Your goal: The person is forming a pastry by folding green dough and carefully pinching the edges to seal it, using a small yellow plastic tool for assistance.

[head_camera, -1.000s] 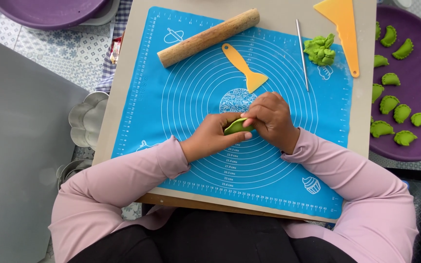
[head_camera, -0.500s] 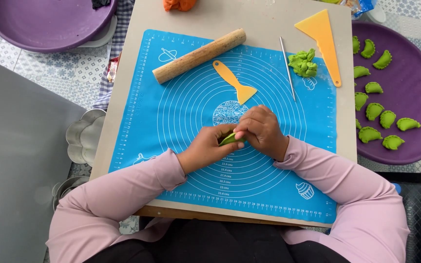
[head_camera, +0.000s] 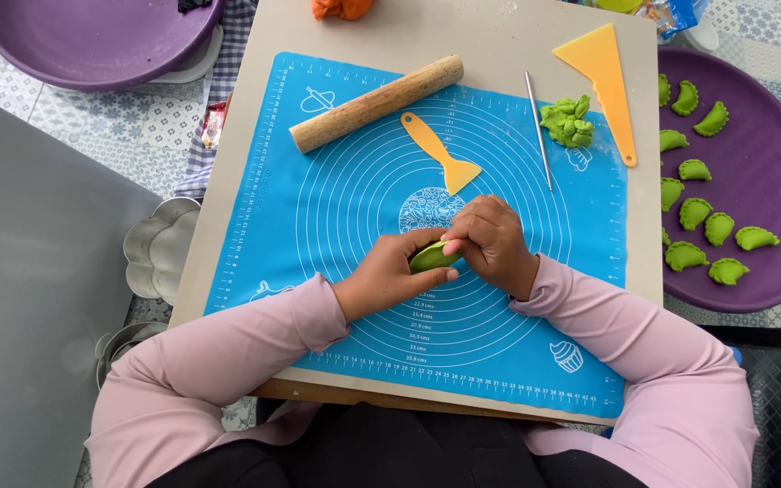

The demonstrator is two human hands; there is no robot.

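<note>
vs half a second ago: hands sit in the same spot over the blue mat (head_camera: 363, 208), only the view has drifted so the table (head_camera: 490, 36) sits a bit lower in frame. grip unchanged. left hand (head_camera: 389, 274) cups the green dumpling (head_camera: 433, 257) from below, fingers curled round it. right hand (head_camera: 492, 242) comes over the top, fingers pressed together and pinching the dumpling's upper edge. dumpling: smooth, bright green, oval, mostly hidden by both hands, held just above the middle of the mat's ring pattern. can't tell whether the edge is pleated. rolling pin (head_camera: 375, 103), orange spatula (head_camera: 440, 152), metal pick (head_camera: 538, 129), green dough lump (head_camera: 569, 122) and yellow scraper (head_camera: 603, 77) lie untouched further up. finished green dumplings (head_camera: 705, 221) sit in the purple tray (head_camera: 779, 172) at right.
</note>
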